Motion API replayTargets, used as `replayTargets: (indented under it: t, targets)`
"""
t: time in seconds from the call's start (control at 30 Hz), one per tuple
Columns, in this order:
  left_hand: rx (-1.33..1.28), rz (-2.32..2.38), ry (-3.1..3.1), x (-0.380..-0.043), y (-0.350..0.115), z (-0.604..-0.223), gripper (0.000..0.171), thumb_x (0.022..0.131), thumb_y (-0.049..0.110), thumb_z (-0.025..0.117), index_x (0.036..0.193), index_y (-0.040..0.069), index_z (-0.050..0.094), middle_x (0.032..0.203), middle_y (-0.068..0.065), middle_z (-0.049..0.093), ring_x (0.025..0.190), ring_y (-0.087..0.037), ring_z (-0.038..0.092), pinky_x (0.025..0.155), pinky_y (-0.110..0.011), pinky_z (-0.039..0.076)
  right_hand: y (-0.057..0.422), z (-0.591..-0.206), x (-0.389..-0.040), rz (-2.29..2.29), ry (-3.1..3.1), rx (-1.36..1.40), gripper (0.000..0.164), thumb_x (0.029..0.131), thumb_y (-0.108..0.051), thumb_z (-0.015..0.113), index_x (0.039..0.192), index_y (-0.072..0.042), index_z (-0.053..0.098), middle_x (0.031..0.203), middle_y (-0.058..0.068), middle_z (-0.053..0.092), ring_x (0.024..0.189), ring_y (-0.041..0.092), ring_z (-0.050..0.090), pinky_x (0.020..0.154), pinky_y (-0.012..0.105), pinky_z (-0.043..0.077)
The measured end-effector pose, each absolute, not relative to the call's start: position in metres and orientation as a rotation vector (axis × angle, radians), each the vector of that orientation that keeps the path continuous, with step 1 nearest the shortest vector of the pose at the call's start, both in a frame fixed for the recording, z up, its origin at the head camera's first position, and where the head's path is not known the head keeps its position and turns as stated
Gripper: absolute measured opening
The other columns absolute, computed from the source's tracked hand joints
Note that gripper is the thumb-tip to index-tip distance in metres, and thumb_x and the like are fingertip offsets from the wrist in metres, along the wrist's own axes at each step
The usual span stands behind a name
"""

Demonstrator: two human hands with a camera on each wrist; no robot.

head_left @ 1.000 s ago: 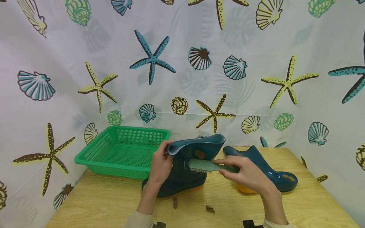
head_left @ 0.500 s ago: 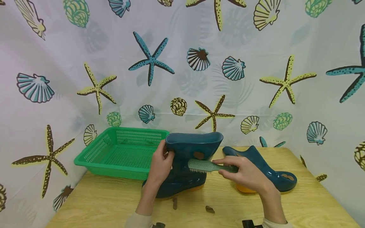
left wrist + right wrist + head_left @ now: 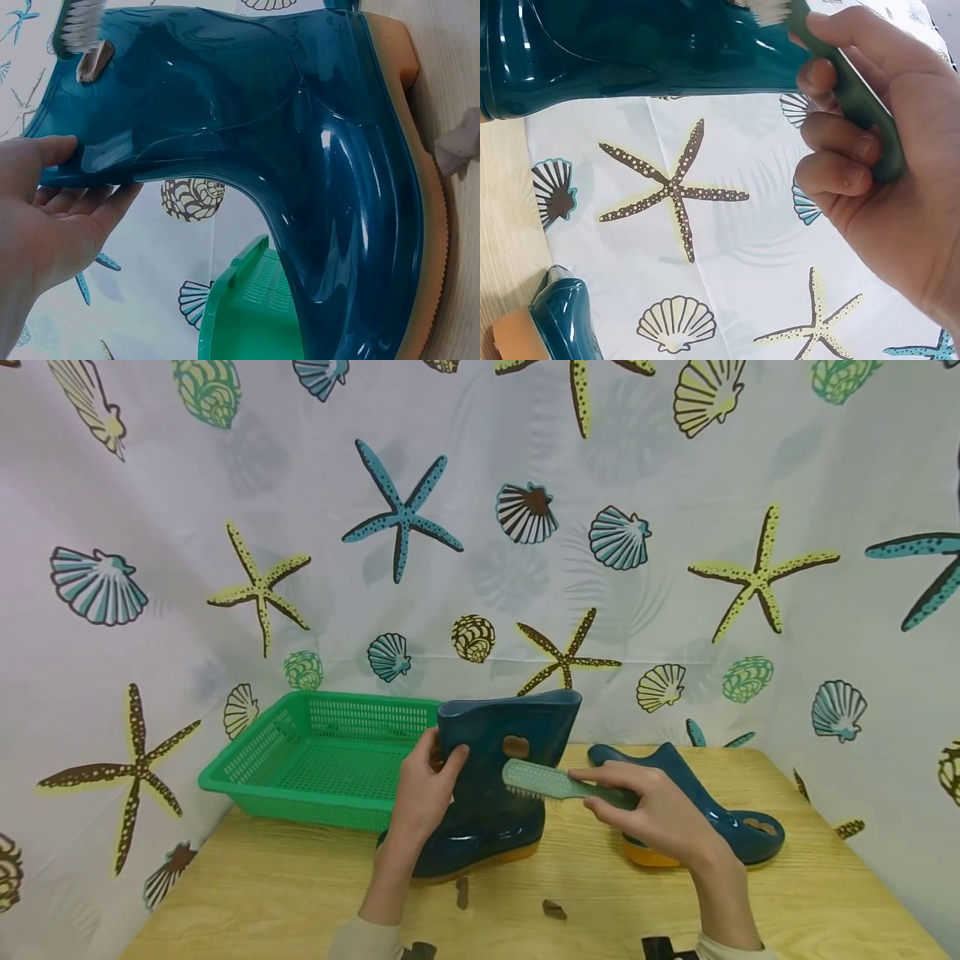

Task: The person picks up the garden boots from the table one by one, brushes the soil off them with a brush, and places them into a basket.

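A dark blue rubber boot (image 3: 495,777) with an orange sole stands upright on the table. My left hand (image 3: 426,783) pinches the left edge of its shaft near the top, thumb outside; the left wrist view shows the fingers on the far side. A brown patch (image 3: 516,746) of what looks like mud sticks to the upper shaft. My right hand (image 3: 648,806) grips the handle of a green scrub brush (image 3: 547,779). In the right wrist view, fingers curl round that handle, and the white bristles (image 3: 771,10) are at the shaft beside the brown patch.
A second blue boot (image 3: 705,802) with brown patches stands on the right. Behind my left hand is a green plastic basket (image 3: 247,793). Two brown pieces, one near the boot (image 3: 462,893) and a brown lump (image 3: 554,909), lie on the wooden table (image 3: 315,893). A patterned curtain (image 3: 480,585) hangs behind.
The boot's shaft has tipped so its opening shows less and its front shows more. The brush has shifted slightly up and right, its head tilting upward. The left thumb now lies on the shaft's front.
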State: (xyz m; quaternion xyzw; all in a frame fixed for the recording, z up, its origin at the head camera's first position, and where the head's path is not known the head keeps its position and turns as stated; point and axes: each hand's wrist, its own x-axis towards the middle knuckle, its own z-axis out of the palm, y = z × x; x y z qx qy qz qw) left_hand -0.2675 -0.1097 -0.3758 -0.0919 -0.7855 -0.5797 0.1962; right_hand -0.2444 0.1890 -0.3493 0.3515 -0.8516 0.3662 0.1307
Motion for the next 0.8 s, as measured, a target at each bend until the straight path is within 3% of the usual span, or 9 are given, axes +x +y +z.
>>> replayTargets:
  t: [0.43, 0.6, 0.8]
  targets:
    - [-0.280, -1.588, -2.198, -0.267, -0.111, -0.376, 0.032, 0.100, 0.026, 0.060, 0.129, 0.012, 0.059, 0.116, -0.009, 0.071, 0.102, -0.023, 0.070, 0.089, -0.044, 0.057, 0.184, -0.347, -0.247, 0.895, -2.104, 1.047, 0.049, 0.083, 0.007, 0.072, 0.128, -0.011, 0.067, 0.093, -0.004, 0.067, 0.067, -0.001, 0.048, 0.055, 0.012, 0.040]
    - [-0.308, -1.577, -2.182, -0.267, -0.112, -0.376, 0.030, 0.100, 0.024, 0.061, 0.128, 0.012, 0.060, 0.115, -0.009, 0.072, 0.100, -0.023, 0.071, 0.086, -0.043, 0.057, 0.181, -0.347, -0.251, 0.789, -2.072, 1.008, 0.050, 0.080, 0.004, 0.075, 0.128, -0.011, 0.068, 0.088, -0.006, 0.065, 0.064, -0.001, 0.043, 0.055, 0.011, 0.036]
    - [-0.334, -1.533, -2.195, -0.268, -0.113, -0.377, 0.029, 0.100, 0.024, 0.061, 0.126, 0.013, 0.060, 0.108, -0.008, 0.070, 0.090, -0.019, 0.070, 0.075, -0.033, 0.054, 0.176, -0.349, -0.253, 0.566, -2.031, 0.892, 0.050, 0.077, -0.004, 0.081, 0.124, -0.016, 0.071, 0.087, -0.006, 0.070, 0.073, 0.007, 0.055, 0.062, 0.020, 0.045]
